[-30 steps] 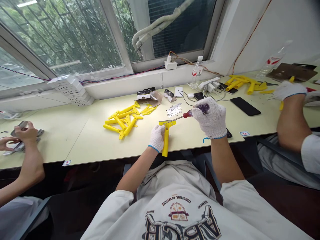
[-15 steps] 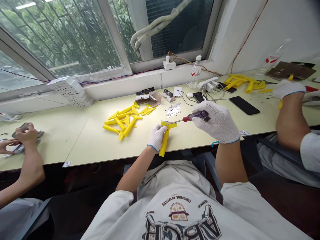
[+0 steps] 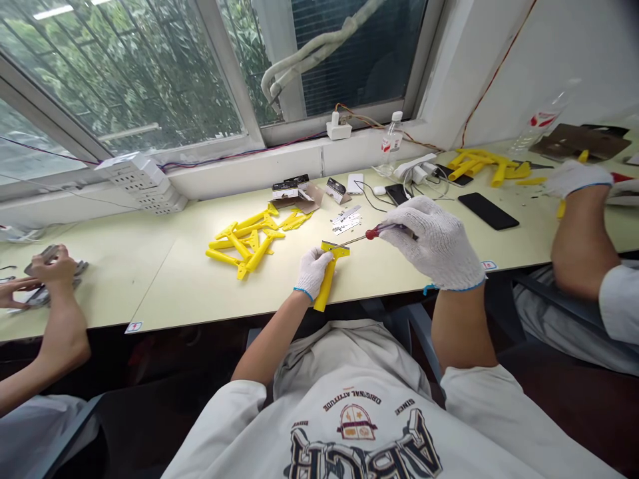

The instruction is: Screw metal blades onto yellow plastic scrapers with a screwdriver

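Observation:
My left hand (image 3: 313, 271), in a white knit glove, is closed around the upper part of a yellow scraper (image 3: 325, 287) with a T-shaped head. A thin metal blade edge shows along the scraper's top. My gloved right hand (image 3: 433, 245) grips the handle of a screwdriver (image 3: 371, 234) with a red collar. Its shaft points left and down, and the tip meets the scraper's head near my left thumb. Whether a screw sits under the tip is too small to tell. Beyond the scraper lie flat metal blades (image 3: 346, 219) with tiny parts around them.
Several yellow scraper handles (image 3: 244, 243) lie piled to the left on the table (image 3: 184, 279). Behind are small opened boxes (image 3: 294, 189), a black phone (image 3: 488, 210), cables and a water bottle (image 3: 392, 143). Co-workers' hands work at the far left (image 3: 52, 269) and right (image 3: 579, 178).
My right hand has turned around the screwdriver handle, now covering more of it. The scraper has shifted slightly left in my left hand. The tip stays at the scraper's head.

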`<action>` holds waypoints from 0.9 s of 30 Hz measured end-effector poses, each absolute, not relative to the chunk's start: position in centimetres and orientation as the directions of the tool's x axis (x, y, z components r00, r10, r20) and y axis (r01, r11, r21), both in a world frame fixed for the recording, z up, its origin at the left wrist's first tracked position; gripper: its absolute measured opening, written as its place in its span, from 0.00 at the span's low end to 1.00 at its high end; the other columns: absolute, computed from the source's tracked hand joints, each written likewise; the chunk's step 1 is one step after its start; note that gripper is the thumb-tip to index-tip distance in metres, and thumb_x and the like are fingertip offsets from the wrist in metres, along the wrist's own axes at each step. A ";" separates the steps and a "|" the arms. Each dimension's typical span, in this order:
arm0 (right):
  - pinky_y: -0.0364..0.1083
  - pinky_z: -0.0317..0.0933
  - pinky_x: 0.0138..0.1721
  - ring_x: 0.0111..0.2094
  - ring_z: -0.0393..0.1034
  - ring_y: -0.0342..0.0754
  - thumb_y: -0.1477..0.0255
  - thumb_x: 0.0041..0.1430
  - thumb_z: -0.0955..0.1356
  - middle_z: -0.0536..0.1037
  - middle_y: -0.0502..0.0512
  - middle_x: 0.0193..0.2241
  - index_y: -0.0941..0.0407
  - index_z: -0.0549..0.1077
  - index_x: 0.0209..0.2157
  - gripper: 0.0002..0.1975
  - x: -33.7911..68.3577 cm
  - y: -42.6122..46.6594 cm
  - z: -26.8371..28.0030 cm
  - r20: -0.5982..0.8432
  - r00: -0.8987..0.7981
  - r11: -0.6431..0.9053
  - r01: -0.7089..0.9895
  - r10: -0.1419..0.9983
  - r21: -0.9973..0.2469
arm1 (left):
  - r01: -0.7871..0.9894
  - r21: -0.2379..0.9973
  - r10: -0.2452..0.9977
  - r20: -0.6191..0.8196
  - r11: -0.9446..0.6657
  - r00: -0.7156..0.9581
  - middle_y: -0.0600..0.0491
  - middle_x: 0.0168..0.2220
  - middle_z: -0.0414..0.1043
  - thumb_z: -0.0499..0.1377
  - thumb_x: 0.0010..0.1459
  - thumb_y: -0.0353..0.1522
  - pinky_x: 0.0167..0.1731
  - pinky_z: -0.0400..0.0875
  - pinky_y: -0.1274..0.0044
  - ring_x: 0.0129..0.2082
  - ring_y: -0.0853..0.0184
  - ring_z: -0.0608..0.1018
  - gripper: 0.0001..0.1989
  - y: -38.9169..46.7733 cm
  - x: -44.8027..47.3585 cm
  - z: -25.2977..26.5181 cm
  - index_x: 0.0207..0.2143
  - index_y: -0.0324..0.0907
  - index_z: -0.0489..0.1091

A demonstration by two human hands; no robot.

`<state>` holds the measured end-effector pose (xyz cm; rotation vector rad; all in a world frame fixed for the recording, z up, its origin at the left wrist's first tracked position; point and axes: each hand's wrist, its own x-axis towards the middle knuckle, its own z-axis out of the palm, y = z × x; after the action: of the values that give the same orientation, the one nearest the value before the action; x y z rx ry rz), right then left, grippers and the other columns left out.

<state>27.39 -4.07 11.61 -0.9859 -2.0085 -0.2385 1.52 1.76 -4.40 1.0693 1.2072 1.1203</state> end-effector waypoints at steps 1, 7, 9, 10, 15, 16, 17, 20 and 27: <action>0.47 0.70 0.42 0.43 0.79 0.50 0.67 0.74 0.72 0.82 0.57 0.42 0.54 0.80 0.45 0.06 27.3 -4.0 11.5 0.770 -0.304 0.636 0.754 0.561 -0.166 | -0.067 0.988 0.990 -0.138 0.139 0.023 0.53 0.33 0.76 0.67 0.59 0.39 0.26 0.75 0.76 0.26 0.67 0.78 0.12 1.8 1.5 -4.4 0.39 0.43 0.71; 0.48 0.67 0.36 0.36 0.80 0.50 0.61 0.74 0.71 0.84 0.55 0.40 0.54 0.78 0.47 0.11 26.2 -3.8 10.7 0.759 -0.219 0.485 0.863 0.614 -0.143 | -0.083 0.983 0.987 -0.161 0.161 0.009 0.55 0.31 0.74 0.68 0.58 0.36 0.28 0.79 0.73 0.26 0.66 0.78 0.11 1.8 1.6 -4.4 0.38 0.43 0.70; 0.48 0.71 0.40 0.39 0.80 0.51 0.66 0.73 0.71 0.83 0.57 0.43 0.54 0.75 0.49 0.09 26.2 -3.8 10.9 0.734 -0.244 0.540 0.819 0.633 -0.193 | -0.084 0.983 0.987 -0.163 0.163 0.009 0.54 0.31 0.74 0.67 0.58 0.36 0.28 0.78 0.73 0.26 0.66 0.78 0.11 1.8 1.5 -4.4 0.38 0.43 0.70; 0.49 0.72 0.43 0.42 0.80 0.51 0.69 0.72 0.70 0.82 0.58 0.45 0.54 0.74 0.50 0.08 26.3 -3.8 11.1 0.719 -0.277 0.587 0.779 0.637 -0.220 | -0.082 0.983 0.987 -0.163 0.163 0.010 0.54 0.31 0.74 0.67 0.58 0.37 0.28 0.78 0.73 0.26 0.66 0.78 0.11 1.8 1.5 -4.4 0.38 0.43 0.70; 0.48 0.72 0.49 0.45 0.76 0.49 0.76 0.73 0.67 0.78 0.58 0.44 0.54 0.73 0.45 0.04 27.5 -4.0 12.1 0.664 -0.431 0.744 0.600 0.611 -0.295 | -0.058 0.988 0.989 -0.145 0.146 0.014 0.54 0.32 0.74 0.68 0.59 0.39 0.29 0.77 0.75 0.28 0.67 0.78 0.12 1.7 1.3 -4.5 0.39 0.43 0.71; 0.48 0.71 0.48 0.44 0.76 0.49 0.74 0.73 0.67 0.78 0.58 0.43 0.54 0.73 0.45 0.03 27.7 -4.0 12.2 0.668 -0.425 0.741 0.604 0.611 -0.294 | -0.059 0.988 0.990 -0.143 0.143 0.016 0.54 0.32 0.74 0.68 0.60 0.39 0.29 0.77 0.75 0.28 0.66 0.78 0.12 1.7 1.3 -4.6 0.39 0.43 0.71; 0.48 0.71 0.47 0.43 0.76 0.49 0.73 0.74 0.67 0.78 0.58 0.43 0.54 0.74 0.46 0.03 27.9 -3.9 12.2 0.673 -0.413 0.730 0.620 0.614 -0.286 | -0.062 0.988 0.990 -0.143 0.144 0.020 0.54 0.32 0.74 0.68 0.60 0.39 0.29 0.78 0.74 0.28 0.66 0.78 0.12 1.7 1.3 -4.6 0.39 0.43 0.71; 0.48 0.69 0.44 0.41 0.76 0.49 0.67 0.75 0.69 0.79 0.57 0.41 0.55 0.77 0.45 0.07 28.4 -3.7 12.1 0.679 -0.379 0.687 0.680 0.628 -0.256 | -0.059 0.987 0.989 -0.148 0.149 0.018 0.54 0.31 0.74 0.67 0.60 0.39 0.28 0.78 0.74 0.27 0.66 0.79 0.11 1.6 1.4 -4.5 0.39 0.44 0.72; 0.48 0.69 0.41 0.38 0.81 0.51 0.60 0.72 0.72 0.84 0.54 0.37 0.54 0.78 0.44 0.12 28.7 -2.9 11.0 0.666 -0.252 0.520 0.820 0.702 -0.237 | -0.044 0.987 0.987 -0.156 0.157 0.025 0.54 0.30 0.75 0.66 0.60 0.37 0.26 0.77 0.74 0.25 0.66 0.79 0.09 1.4 1.5 -3.9 0.38 0.43 0.71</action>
<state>28.72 -2.95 10.95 -1.2374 -2.0156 -0.2028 1.54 1.39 -3.86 1.0694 1.2304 1.0992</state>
